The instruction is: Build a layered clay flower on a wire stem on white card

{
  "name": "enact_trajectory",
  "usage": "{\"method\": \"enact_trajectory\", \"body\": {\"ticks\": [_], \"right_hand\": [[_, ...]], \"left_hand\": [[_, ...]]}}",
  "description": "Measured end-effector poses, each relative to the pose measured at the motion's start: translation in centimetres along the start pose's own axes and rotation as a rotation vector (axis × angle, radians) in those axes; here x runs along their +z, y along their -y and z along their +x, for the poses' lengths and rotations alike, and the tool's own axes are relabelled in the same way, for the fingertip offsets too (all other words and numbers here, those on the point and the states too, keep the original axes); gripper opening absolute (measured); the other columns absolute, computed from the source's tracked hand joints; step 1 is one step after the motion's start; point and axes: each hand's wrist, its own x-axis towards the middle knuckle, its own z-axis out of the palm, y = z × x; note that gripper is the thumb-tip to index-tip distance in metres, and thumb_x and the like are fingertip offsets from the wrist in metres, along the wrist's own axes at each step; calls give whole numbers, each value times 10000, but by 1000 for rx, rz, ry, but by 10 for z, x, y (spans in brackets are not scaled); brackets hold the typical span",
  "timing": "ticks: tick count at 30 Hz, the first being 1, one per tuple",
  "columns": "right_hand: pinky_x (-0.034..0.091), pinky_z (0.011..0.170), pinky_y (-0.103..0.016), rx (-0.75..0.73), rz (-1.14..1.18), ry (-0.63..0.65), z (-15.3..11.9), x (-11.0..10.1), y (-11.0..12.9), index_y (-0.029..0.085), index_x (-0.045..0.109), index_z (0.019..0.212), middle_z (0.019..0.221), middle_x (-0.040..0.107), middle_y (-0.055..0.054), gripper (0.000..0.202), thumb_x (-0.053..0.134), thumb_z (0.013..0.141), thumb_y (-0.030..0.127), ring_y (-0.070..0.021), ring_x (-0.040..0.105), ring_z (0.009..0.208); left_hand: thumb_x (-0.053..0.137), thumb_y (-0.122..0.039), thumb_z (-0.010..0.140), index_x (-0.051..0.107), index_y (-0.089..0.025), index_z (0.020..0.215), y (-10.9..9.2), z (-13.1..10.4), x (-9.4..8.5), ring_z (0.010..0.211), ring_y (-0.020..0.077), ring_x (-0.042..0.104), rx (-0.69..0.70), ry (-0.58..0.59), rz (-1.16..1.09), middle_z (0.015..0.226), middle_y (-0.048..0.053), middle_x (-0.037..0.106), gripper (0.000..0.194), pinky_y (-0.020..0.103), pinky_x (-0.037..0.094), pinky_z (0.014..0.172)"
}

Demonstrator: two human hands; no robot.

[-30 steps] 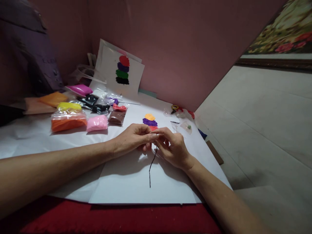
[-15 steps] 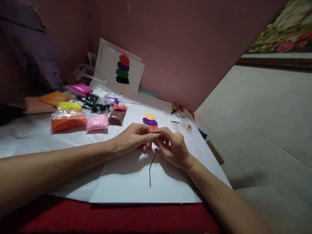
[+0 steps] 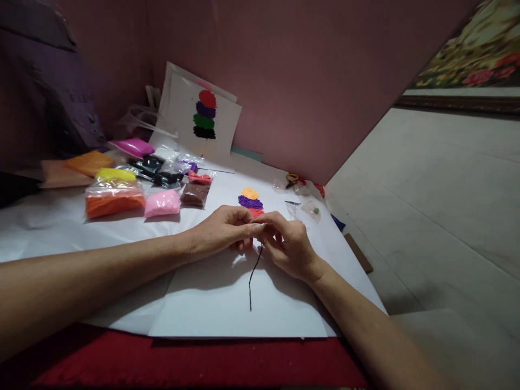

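Above a white sheet (image 3: 211, 314), my left hand (image 3: 225, 230) and my right hand (image 3: 288, 244) meet with their fingertips pinched together. Whatever lies between the fingers is too small or too hidden to name. On the sheet just beyond the hands sits a stack of textured clay shapes, with a yellow piece (image 3: 250, 193) on top, a purple piece (image 3: 249, 202) under it and a red piece (image 3: 257, 213) partly covered by my fingers. A thin dark line (image 3: 250, 287) runs from below the hands toward the sheet's near edge.
Bags of coloured clay, among them an orange bag (image 3: 115, 204), a pink bag (image 3: 162, 204) and a brown bag (image 3: 195, 195), lie at left. A finished stacked picture (image 3: 227, 119) leans against the wall. Yellow-handled scissors (image 3: 291, 179) and a pointed tool (image 3: 292, 203) lie at right.
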Motion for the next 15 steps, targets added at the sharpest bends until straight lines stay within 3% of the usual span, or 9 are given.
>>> {"method": "enact_trajectory", "body": {"ticks": [15], "right_hand": [[401, 494, -211, 14, -9, 14, 0, -1, 0, 192, 569, 977, 616, 609, 40, 156, 539, 843, 116, -78, 474, 463]], "left_hand": [[602, -410, 818, 520, -164, 717, 1, -1, 0, 566, 115, 548, 7, 7, 32, 589, -10, 597, 278, 247, 401, 574]]}}
